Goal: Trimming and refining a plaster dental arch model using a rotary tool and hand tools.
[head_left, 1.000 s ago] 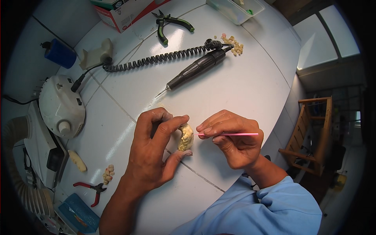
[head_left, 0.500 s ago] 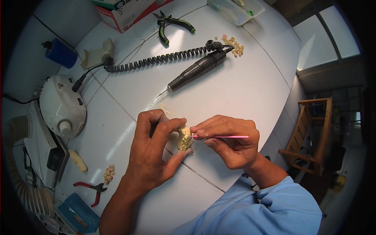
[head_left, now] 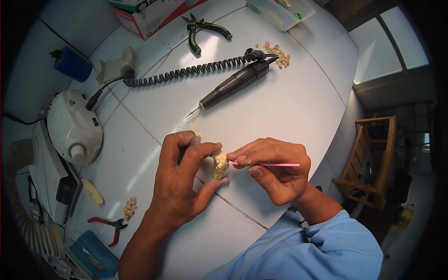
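Note:
Between the thumb and fingers of my left hand (head_left: 182,172) is a small cream-coloured dental model (head_left: 220,165) with a bumpy row of teeth. It is held over the white tiled tabletop, its toothed side facing right. My right hand (head_left: 278,169) pinches a thin pink micro brush (head_left: 280,164), which lies almost level. The brush's tip reaches the right side of the model; whether it touches is too small to tell. My right fingertips are close beside the model.
Beyond my hands lies a black rotary handpiece (head_left: 235,85) with a coiled cord, wired toward a white control unit (head_left: 74,126). Green-handled pliers (head_left: 205,30) and loose teeth (head_left: 281,56) are farther off. Red-handled cutters (head_left: 111,225) and a blue box (head_left: 93,254) sit at left.
The dental model has turned slightly in my left fingers. My right hand has shifted a little, and the pink micro brush has moved slightly right and down.

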A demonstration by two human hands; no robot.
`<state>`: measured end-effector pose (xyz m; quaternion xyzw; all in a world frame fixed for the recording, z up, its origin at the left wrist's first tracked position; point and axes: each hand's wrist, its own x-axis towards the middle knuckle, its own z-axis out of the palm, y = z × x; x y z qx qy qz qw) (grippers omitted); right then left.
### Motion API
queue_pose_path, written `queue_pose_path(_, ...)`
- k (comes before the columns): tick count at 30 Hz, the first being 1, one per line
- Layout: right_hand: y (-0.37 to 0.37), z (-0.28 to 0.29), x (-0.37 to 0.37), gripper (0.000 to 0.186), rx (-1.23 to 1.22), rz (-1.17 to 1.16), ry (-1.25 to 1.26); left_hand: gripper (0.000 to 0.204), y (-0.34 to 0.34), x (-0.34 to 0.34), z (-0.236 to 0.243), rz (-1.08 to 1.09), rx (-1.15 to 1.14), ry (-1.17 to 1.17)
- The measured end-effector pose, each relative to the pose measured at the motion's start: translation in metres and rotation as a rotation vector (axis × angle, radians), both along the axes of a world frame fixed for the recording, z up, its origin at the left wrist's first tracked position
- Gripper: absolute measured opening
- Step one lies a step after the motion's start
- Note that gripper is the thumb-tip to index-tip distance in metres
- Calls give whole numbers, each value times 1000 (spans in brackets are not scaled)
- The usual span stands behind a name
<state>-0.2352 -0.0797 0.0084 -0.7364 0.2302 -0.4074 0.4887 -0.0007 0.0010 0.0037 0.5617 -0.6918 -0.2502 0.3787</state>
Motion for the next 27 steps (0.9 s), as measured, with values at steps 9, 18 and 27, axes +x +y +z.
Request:
queue_pose_path(9,0,1,1,21,-11,22,-26,68,-2,0,0,-6,-25,23)
queue_pose_path(18,-3,3,2,23,-43,41,-3,68,-2,1,0,-10,-22,26)
queue_pose_path(27,3,1,0,20,60,4,11,68,-1,1,1,14,-32,-3)
